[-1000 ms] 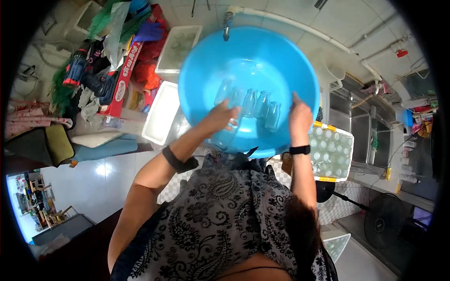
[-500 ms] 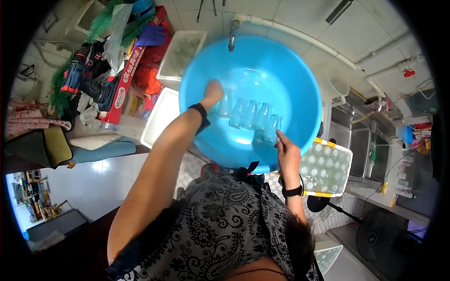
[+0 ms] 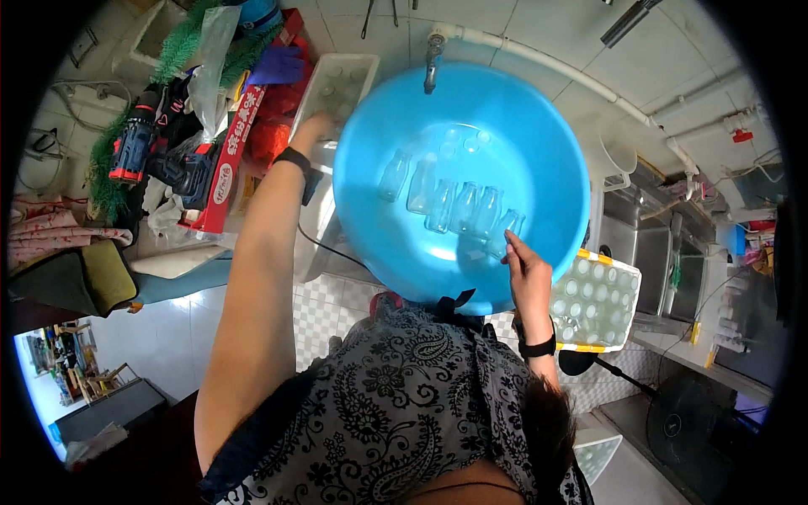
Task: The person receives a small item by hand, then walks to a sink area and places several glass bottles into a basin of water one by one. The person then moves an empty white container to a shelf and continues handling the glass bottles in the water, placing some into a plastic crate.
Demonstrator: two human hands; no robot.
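Note:
Several clear glass bottles [image 3: 464,208] lie in a slanting row inside a big light-blue basin [image 3: 555,160]. My right hand [image 3: 528,273] is over the basin's near right side, thumb and fingers closed on the neck of the end bottle [image 3: 510,229]. My left hand [image 3: 316,133] is outside the basin, at the near end of a white box [image 3: 370,67] that holds more glassware. Its fingers are blurred and partly hidden, so I cannot make out whether it holds anything. Another bottle [image 3: 394,175] lies at the row's left end.
A metal tap [image 3: 433,67] hangs over the basin's far rim. To the right stands a white crate [image 3: 631,295] packed with glass bottles, beside a steel sink [image 3: 619,227]. At left are a red carton [image 3: 223,181] and a cordless drill [image 3: 135,143]. A black fan [image 3: 673,425] stands lower right.
My left hand has left the basin and moved left to the white box; a bottle lies where it was. My right hand stays at the end bottle. The whole view has shifted slightly.

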